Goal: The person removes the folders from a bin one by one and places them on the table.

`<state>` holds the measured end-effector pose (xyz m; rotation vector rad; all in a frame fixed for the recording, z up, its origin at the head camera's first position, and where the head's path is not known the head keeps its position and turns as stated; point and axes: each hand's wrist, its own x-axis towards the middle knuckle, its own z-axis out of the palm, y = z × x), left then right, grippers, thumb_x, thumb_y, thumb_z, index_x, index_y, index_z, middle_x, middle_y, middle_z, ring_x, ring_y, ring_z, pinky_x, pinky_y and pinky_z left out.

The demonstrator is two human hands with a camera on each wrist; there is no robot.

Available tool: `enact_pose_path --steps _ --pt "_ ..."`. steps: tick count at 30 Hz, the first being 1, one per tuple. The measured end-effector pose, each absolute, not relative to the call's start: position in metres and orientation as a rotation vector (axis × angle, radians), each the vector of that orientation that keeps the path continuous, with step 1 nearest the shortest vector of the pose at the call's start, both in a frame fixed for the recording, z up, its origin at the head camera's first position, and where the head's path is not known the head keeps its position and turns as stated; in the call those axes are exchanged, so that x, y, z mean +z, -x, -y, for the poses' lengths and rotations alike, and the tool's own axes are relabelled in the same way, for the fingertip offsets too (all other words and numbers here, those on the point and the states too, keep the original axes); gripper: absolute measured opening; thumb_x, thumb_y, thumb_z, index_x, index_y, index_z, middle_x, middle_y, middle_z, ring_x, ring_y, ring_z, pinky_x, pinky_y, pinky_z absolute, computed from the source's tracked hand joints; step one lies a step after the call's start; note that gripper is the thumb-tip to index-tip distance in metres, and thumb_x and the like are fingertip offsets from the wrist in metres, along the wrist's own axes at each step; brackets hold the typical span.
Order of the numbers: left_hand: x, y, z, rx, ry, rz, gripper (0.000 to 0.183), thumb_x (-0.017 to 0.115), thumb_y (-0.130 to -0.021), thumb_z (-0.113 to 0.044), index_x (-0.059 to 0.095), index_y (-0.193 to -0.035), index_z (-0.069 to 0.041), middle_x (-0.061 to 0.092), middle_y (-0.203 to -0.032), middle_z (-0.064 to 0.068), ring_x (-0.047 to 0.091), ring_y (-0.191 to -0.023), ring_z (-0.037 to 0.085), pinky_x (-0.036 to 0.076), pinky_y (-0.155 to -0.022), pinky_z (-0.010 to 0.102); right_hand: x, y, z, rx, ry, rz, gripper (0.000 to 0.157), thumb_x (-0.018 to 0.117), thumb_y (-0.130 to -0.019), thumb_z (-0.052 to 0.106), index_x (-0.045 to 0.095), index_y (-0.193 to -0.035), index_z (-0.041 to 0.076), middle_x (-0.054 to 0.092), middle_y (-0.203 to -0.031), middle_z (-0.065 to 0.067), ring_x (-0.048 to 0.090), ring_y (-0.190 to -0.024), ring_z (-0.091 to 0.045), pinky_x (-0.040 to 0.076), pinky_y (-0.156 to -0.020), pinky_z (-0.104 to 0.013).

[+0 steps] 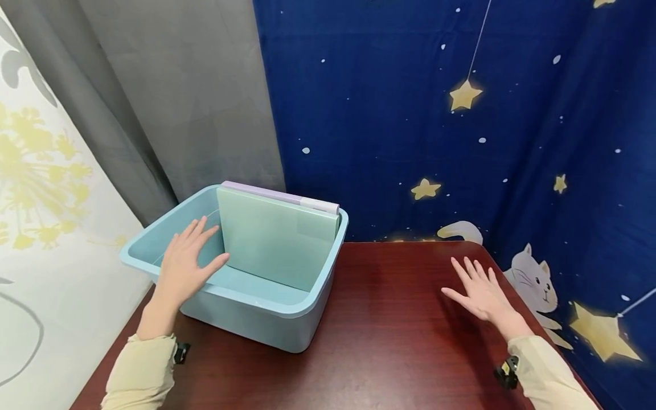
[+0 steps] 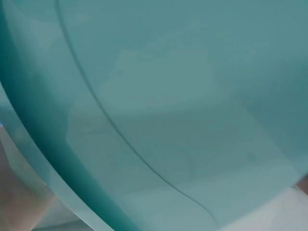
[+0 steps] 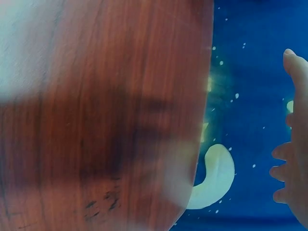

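Note:
On the left of the table stands a light blue plastic tub (image 1: 297, 310). Inside it, a pale green flat folder (image 1: 277, 236) leans upright against the far side, with a thin lilac item (image 1: 261, 192) with a white end behind it. My left hand (image 1: 187, 265), fingers straight and thumb spread, is over the tub's near left rim and holds nothing. The left wrist view is mostly filled by the tub's blue wall (image 2: 159, 96). Over the table's right side hovers my right hand (image 1: 479, 290), fingers spread and holding nothing; part of it (image 3: 298, 134) shows in the right wrist view.
The dark red wooden table (image 1: 389, 341) ends at a rounded far right corner. A blue curtain (image 1: 369, 114) with stars and a white cat hangs behind and to the right. A grey curtain (image 1: 195, 85) and a patterned white cloth (image 1: 46, 199) border the left.

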<state>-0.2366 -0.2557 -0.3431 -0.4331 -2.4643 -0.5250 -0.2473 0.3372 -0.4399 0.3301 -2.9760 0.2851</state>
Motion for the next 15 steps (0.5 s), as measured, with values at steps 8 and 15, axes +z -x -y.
enact_pose_path --steps 8,15 --pt "-0.357 0.234 0.284 -0.521 0.427 2.386 0.059 0.065 -0.077 -0.038 0.053 -0.124 -0.004 0.041 -0.137 0.020 0.031 -0.130 0.033 0.018 -0.103 0.054 -0.420 0.252 -0.315 0.285 -0.386 2.908 0.082 0.048 -0.084 0.057 0.023 -0.143 0.004 0.022 -0.143 -0.029 0.018 -0.131 -0.047 0.008 -0.102 -0.060" --pt "-0.364 0.232 0.296 -0.489 0.412 2.382 0.058 0.066 -0.075 -0.037 0.055 -0.122 -0.003 0.043 -0.135 0.021 0.033 -0.129 0.033 0.019 -0.101 0.057 -0.408 0.259 -0.299 0.331 -0.442 2.862 0.082 0.049 -0.084 0.056 0.022 -0.144 0.005 0.024 -0.145 -0.024 0.019 -0.133 -0.041 0.009 -0.104 -0.056"
